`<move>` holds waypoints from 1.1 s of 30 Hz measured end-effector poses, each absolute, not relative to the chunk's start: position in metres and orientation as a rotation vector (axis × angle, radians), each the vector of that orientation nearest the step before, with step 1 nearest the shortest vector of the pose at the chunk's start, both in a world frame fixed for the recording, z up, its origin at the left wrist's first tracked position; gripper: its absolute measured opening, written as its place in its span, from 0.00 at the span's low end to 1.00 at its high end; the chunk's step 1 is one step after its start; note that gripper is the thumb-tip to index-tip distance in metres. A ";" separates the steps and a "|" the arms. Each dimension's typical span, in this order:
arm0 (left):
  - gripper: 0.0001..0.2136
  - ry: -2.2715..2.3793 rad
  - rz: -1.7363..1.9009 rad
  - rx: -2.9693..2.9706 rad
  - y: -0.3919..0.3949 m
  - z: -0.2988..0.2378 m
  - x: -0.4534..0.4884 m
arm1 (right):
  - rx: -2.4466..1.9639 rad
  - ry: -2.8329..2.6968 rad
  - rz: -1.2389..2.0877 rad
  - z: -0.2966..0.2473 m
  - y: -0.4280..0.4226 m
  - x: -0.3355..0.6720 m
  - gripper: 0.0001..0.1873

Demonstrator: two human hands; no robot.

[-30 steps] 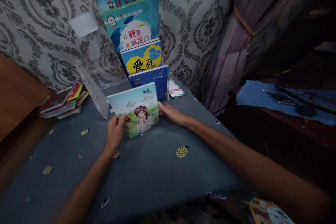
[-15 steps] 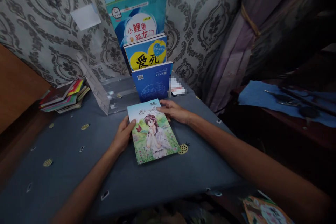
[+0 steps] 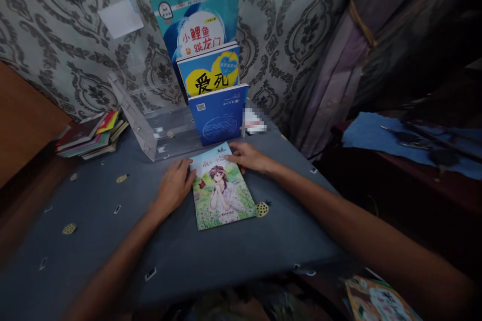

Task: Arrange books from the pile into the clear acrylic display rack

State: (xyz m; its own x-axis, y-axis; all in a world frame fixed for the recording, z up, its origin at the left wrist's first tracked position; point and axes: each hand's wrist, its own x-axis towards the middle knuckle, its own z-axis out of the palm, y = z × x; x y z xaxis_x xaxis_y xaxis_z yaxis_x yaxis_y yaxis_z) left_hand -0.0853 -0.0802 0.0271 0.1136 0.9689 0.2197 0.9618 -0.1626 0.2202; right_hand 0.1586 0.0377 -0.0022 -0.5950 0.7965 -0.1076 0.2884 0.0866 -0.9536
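Note:
A thin book with a drawn girl on its green cover (image 3: 223, 191) lies flat on the blue-grey tablecloth (image 3: 113, 241). My left hand (image 3: 173, 186) rests palm down at the book's left edge, fingers stretched out. My right hand (image 3: 246, 156) lies on the book's top right corner with its fingers flat. Just behind stands a clear tiered rack (image 3: 150, 125) with several books upright in steps, the front one dark blue (image 3: 219, 115), then a yellow-and-blue one (image 3: 208, 72).
A pile of thin colourful books (image 3: 91, 135) lies at the table's far left. Patterned wallpaper (image 3: 56, 35) is behind the rack, a tied purple curtain (image 3: 339, 55) to the right. A dark side table with a blue cloth (image 3: 376, 133) stands right. Another book (image 3: 376, 301) shows at the bottom right.
The girl-cover book was tipped up in both hands in front of the rack; it has been laid flat on the cloth. My left hand has flattened beside it.

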 end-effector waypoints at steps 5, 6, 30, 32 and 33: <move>0.14 1.979 0.373 2.482 -0.072 0.011 -0.076 | -1.425 -2.241 0.578 0.017 0.026 0.160 0.18; 0.15 1.991 0.386 2.488 -0.072 0.007 -0.076 | -1.424 -2.269 0.441 0.019 0.021 0.158 0.16; 0.18 2.003 0.483 2.580 -0.071 -0.007 -0.082 | -1.079 -2.466 0.439 0.005 0.033 0.164 0.19; 0.19 1.955 0.417 2.621 -0.070 -0.003 -0.079 | -1.072 -2.474 0.463 0.005 0.033 0.163 0.20; 0.19 1.909 0.391 2.643 -0.069 -0.001 -0.076 | -1.076 -2.479 0.474 0.006 0.033 0.163 0.20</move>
